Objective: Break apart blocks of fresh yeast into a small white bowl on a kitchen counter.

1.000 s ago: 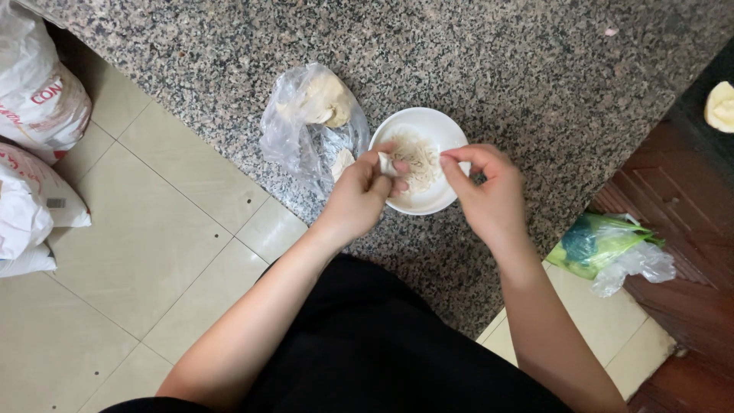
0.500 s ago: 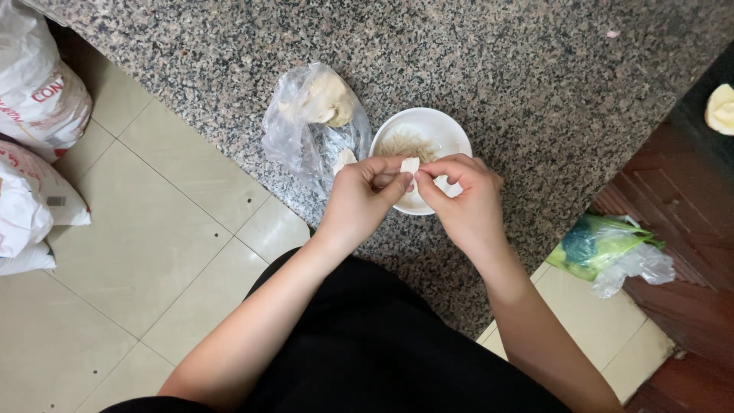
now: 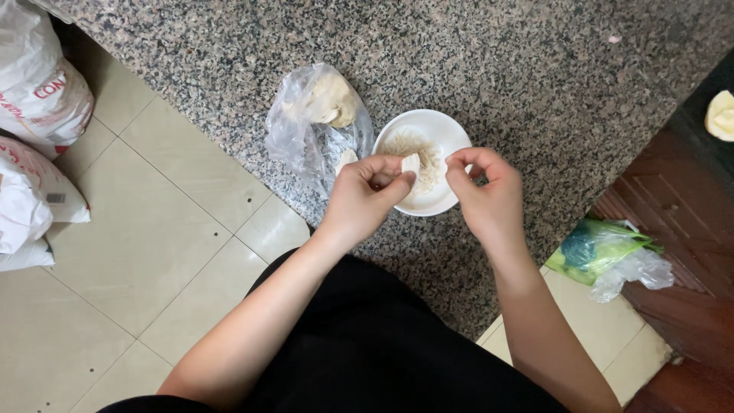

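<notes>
A white bowl with pale shredded bits inside sits on a speckled granite counter. My left hand pinches a small white chunk over the bowl's near rim. My right hand is just right of it, thumb and fingers pinched together above the bowl; anything between them is too small to tell. Left of the bowl lies a clear plastic bag holding pale lumps.
White printed sacks stand on the tiled floor at left. A green and clear plastic bag lies on the floor at right, beside dark wood boards. A pale yellow object sits at the right edge.
My hands came together over the bowl, then drew apart. The white chunk now stays in my left hand while my right hand has pulled away to the right.
</notes>
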